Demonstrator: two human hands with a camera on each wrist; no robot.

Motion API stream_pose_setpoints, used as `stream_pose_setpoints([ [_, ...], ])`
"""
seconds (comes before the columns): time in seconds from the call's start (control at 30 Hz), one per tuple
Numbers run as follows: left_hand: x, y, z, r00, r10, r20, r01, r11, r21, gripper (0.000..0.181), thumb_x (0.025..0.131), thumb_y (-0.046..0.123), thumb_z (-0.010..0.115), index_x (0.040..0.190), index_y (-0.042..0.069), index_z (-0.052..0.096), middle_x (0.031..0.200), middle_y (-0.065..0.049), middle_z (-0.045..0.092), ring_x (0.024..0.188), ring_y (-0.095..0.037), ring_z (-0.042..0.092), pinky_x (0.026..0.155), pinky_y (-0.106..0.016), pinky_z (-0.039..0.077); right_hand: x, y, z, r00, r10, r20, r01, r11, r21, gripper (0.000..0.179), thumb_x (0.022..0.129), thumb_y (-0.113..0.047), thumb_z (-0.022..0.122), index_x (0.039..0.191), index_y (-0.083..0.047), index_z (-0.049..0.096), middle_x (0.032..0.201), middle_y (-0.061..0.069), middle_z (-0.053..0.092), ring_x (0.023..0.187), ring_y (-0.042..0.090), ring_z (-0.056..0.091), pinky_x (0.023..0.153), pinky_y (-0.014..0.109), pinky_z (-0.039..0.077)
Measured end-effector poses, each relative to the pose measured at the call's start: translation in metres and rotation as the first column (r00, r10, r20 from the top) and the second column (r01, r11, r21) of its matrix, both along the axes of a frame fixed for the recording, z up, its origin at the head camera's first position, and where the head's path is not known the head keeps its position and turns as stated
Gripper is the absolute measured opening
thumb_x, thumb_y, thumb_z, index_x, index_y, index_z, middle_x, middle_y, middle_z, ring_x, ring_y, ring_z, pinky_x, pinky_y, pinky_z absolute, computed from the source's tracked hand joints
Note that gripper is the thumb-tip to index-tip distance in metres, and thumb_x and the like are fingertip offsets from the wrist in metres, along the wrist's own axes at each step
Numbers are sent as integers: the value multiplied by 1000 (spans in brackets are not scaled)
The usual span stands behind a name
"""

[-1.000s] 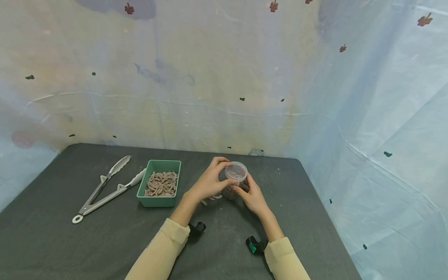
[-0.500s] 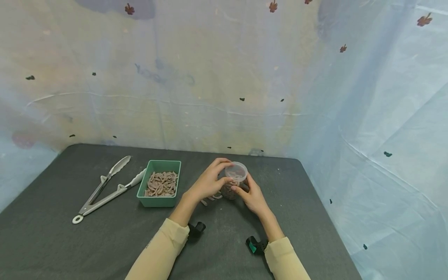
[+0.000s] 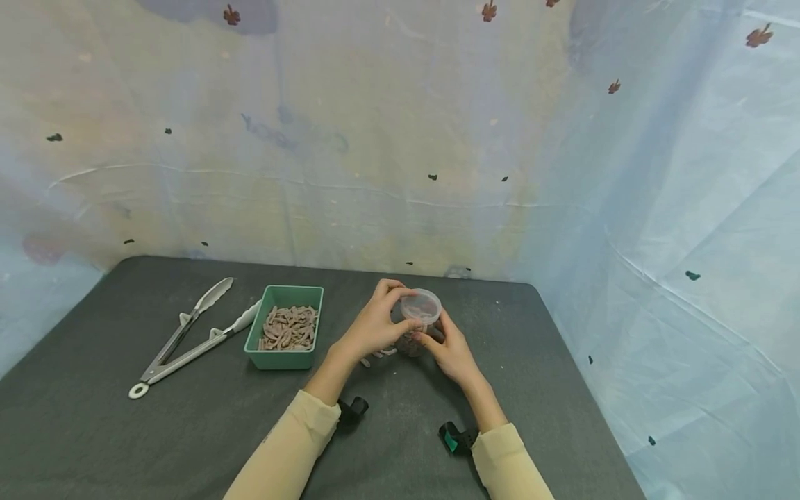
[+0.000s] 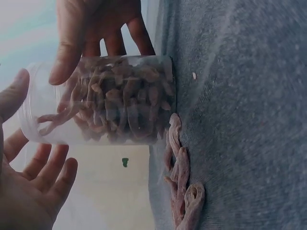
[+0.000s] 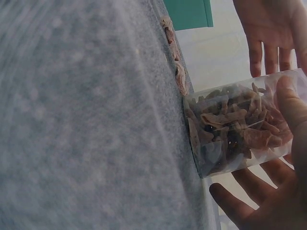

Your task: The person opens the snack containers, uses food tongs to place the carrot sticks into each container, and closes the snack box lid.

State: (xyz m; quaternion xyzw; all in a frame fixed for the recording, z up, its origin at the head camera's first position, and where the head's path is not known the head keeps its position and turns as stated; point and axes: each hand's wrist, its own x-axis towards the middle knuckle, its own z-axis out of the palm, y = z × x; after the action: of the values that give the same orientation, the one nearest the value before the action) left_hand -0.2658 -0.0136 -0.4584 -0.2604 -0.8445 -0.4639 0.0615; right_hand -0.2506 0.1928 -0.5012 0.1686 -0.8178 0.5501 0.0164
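Observation:
A clear plastic jar point(image 4: 115, 103) stands upright on the dark cloth, packed with brownish, wrinkled dried strips. Its round translucent lid point(image 3: 421, 306) sits on the mouth. My left hand point(image 3: 375, 323) grips the lid's edge from the left, thumb in front and fingers behind. From the other side, my right hand point(image 3: 455, 354) holds the jar's body between thumb and fingers. Several loose strips point(image 4: 181, 177) lie on the cloth beside the jar's base, partly hidden by my left hand in the head view.
Left of my hands stands a green rectangular tub point(image 3: 284, 360) holding many similar strips. Farther left lie splayed metal tongs point(image 3: 187, 356) with pale tips, one tip close to the tub. A patterned plastic sheet point(image 3: 350, 139) hangs behind the dark table point(image 3: 400, 444).
My left thumb and fingers shift slightly at the lid. The jar and my right hand stay in place.

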Motion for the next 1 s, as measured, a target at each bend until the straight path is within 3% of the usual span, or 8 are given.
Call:
stream_pose_setpoints([
  [0.13, 0, 2, 0, 1000, 27, -14, -27, 1000, -11, 53, 96, 27, 79, 143, 14, 61, 148, -11, 42, 130, -32, 53, 102, -53, 50, -1, 0, 0, 1000, 3, -6, -4, 1000, -11, 77, 101, -20, 72, 165, -19, 29, 156, 14, 49, 141, 34, 51, 110, 56, 46],
  [0.37, -4, -1, -1, 999, -37, -38, 36, 999, -18, 50, 100, 23, 73, 146, 12, 58, 150, -9, 45, 138, -29, 49, 110, -53, 46, 0, 0, 1, 1000, -6, 1, 6, 1000, 2, 78, 101, -23, 72, 166, -19, 28, 155, 15, 49, 143, 34, 49, 111, 56, 45],
  [0.57, -5, -4, 0, 998, -54, -31, 54, 998, -26, 50, 101, 23, 71, 148, 12, 57, 152, -10, 45, 140, -30, 47, 111, -53, 44, 0, -1, 1, 1000, -12, 6, 12, 1000, -2, 77, 102, -19, 71, 165, -18, 28, 155, 16, 49, 142, 35, 49, 111, 56, 45],
  [0.8, -4, -3, 1, 1000, -27, -10, 26, 1000, -13, 56, 96, 26, 79, 147, 12, 58, 152, -9, 44, 140, -31, 48, 109, -54, 46, -1, -2, 3, 1000, -3, 31, 3, 1000, 13, 78, 103, -12, 68, 166, -7, 22, 158, 24, 43, 144, 41, 45, 112, 58, 43],
  [1.0, -1, 1, 2, 1000, -7, -16, 7, 1000, -3, 56, 95, 26, 80, 144, 11, 60, 151, -9, 46, 136, -32, 51, 106, -53, 49, -1, -1, 0, 999, -7, 32, 7, 1000, 6, 76, 102, -15, 69, 166, -15, 27, 156, 19, 47, 143, 38, 48, 111, 58, 44],
])
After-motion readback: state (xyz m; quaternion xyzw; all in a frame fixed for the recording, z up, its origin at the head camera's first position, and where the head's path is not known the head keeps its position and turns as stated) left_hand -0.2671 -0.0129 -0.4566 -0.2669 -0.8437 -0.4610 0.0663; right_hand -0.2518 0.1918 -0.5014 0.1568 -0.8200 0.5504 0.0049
